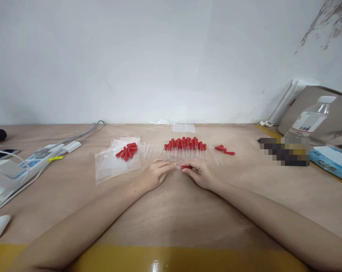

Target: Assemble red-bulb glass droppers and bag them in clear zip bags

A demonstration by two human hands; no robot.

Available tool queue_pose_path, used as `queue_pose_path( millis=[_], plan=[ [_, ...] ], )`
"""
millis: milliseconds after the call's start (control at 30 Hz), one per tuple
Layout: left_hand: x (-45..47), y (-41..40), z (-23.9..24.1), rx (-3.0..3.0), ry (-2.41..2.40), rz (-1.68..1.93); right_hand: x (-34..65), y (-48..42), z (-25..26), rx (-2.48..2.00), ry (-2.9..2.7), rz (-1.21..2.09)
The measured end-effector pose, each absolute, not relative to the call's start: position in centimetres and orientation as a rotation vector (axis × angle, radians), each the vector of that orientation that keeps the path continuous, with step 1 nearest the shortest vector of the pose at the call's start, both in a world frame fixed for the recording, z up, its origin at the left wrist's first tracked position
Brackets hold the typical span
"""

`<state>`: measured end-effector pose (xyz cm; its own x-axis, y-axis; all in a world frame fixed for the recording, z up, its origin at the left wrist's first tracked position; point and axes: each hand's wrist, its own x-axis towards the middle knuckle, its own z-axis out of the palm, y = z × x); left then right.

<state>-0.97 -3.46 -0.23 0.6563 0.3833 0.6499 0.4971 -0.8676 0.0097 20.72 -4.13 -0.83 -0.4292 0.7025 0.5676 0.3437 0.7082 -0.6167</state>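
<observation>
Just below frame center, the right hand (198,173) pinches a red bulb (185,167) in its fingers; leftward from it, a clear tube (178,167) runs sideways into the pinching fingers of the left hand (159,173).

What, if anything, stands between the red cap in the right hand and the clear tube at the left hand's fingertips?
Nothing visible does. The red cap in the right hand faces the clear tube at the left hand. The capped tubes lie beyond both hands, outside that gap.
</observation>
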Motion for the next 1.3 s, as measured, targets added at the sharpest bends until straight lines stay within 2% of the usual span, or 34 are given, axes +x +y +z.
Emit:
queue_pose_path(
  millis=[167, 600, 833, 1300],
  plan=[
    [-0.8, -3.6, -0.2, -2.715, -0.636, -1.024, 20.8, -4.1, -1.1, -0.804, -2.041, 0.489],
    [-0.6, -4.0, -0.5, -2.709, -0.562, -0.927, 20.7, -4.4, -1.3, -0.696, -2.232, 0.154],
    [-0.5, -3.9, 0.0, -2.665, -0.825, -1.038, 21.2, -3.9, -1.2, -0.754, -2.158, 0.078],
    [-0.2, -4.3, -0.4, -2.747, -0.729, -1.029, 20.9, -3.8, -1.5, -0.602, -2.223, 0.041]
  ],
)
